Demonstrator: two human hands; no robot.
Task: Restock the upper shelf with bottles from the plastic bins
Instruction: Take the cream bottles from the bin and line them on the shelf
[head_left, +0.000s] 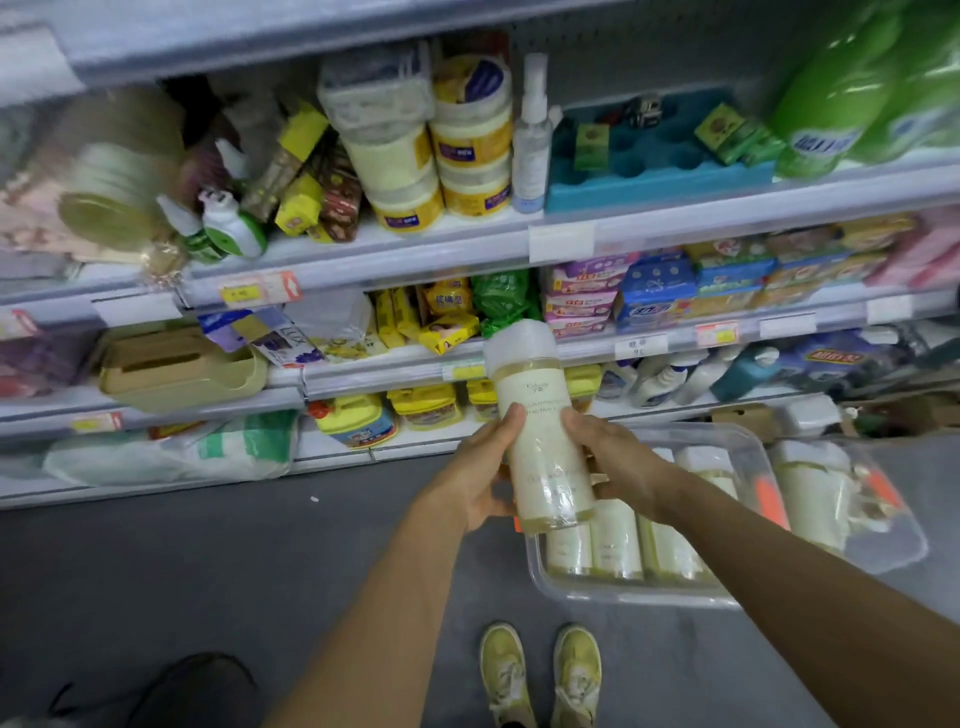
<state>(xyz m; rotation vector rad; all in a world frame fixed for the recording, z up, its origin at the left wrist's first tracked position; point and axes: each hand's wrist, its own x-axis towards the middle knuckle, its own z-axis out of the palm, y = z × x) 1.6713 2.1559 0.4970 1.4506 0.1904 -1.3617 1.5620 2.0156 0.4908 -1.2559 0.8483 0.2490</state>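
Bottle (540, 441) with a frosted white cap and a pale yellowish fill sits upright, tipped a little, held up between both hands in front of the shelves. The left hand (480, 480) wraps its lower left side, fingers curled behind it and thumb pressed along the front near the label. The right hand (618, 467) grips the right side the same way, thumb forward on the label, fingers closed round the back where I can't see them.

Just below and to the right, a clear plastic bin (582, 587) rests on the grey floor (156, 571), with more of the same bottles lying side by side inside. A second clear bin (904, 545) stands just beside it at its right edge, also holding bottles.

On the upper shelf (395, 249), yellow-labelled tubs (470, 145) are stacked near the middle, a slim spray bottle (531, 140) stands next to them, and a blue foam tray (654, 166) sits further right. Yellow shoes (540, 675) show at the bottom.
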